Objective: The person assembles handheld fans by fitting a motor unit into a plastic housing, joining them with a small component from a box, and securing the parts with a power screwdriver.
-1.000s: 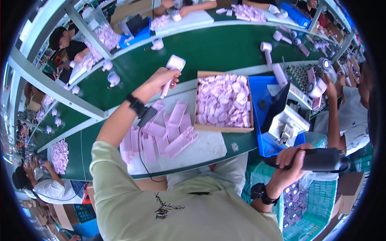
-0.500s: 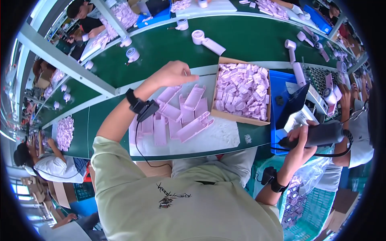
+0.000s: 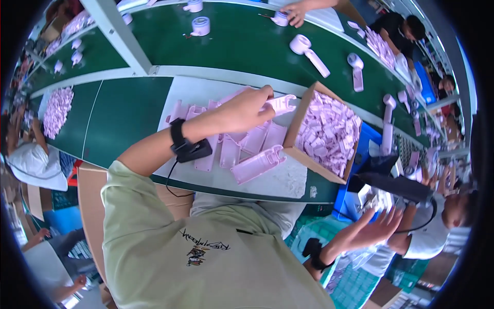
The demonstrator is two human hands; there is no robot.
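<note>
My left hand [image 3: 244, 110] is closed on one end of a pale pink plastic casing half [image 3: 282, 104], lifted over the pile near the cardboard box. Beneath it, several more pink casing halves [image 3: 257, 164] lie on a white sheet [image 3: 206, 177]. At the right, my right hand [image 3: 373, 229] is open with fingers spread and nothing in it. Just above those fingers is a black cylindrical corded tool [image 3: 396, 186], apart from the hand as far as I can tell. Small pink plastic parts [image 3: 329, 131] fill the cardboard box [image 3: 293, 139].
A blue tray [image 3: 342, 198] stands right of the box. On the green conveyor [image 3: 242, 41] sit pink handheld fans [image 3: 311, 54] and round fan heads [image 3: 200, 26]. A co-worker's hand [image 3: 296, 13] touches one fan head. A teal crate [image 3: 355, 288] stands below my right hand.
My right hand has let go of the black tool and opened. My left hand, which was above the pile, has taken hold of a pink casing half. The whole view has turned.
</note>
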